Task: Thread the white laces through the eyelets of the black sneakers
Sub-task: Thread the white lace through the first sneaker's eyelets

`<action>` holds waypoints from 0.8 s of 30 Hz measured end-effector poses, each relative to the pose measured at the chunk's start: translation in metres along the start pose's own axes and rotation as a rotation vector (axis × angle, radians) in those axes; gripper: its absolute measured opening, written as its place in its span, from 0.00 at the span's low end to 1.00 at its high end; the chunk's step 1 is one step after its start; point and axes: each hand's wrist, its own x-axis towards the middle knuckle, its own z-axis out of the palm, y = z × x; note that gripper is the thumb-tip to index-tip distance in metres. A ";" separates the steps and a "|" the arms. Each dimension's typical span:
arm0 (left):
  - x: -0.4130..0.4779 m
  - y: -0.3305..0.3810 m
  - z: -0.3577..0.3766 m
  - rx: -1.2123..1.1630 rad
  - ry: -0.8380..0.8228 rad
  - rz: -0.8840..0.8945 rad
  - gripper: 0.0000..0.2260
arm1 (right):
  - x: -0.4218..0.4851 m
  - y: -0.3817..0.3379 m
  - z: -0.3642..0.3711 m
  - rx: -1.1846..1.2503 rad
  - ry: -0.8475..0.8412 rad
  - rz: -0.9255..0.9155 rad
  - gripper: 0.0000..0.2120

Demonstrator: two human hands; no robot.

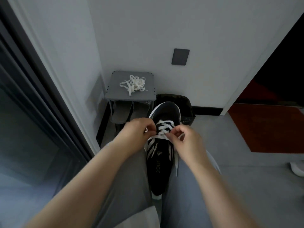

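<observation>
Both forearms reach forward from the near edge. The left hand [139, 131] and right hand [186, 139], fingers curled, each pinch the white lace [158, 137].

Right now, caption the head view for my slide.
Left hand and right hand pinch a flat white lace half-threaded through a black sneaker; a tangled white lace lies on a grey stool.

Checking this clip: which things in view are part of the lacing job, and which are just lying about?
Job: black sneaker; white lace, pinched by left hand and right hand; loose lace pile.
Lying about: grey stool, slippers under it, dark bag, wall plate.
</observation>
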 end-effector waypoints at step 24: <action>0.019 0.039 -0.033 -0.089 -0.481 -0.187 0.08 | 0.027 -0.019 -0.025 -0.040 -0.309 -0.044 0.13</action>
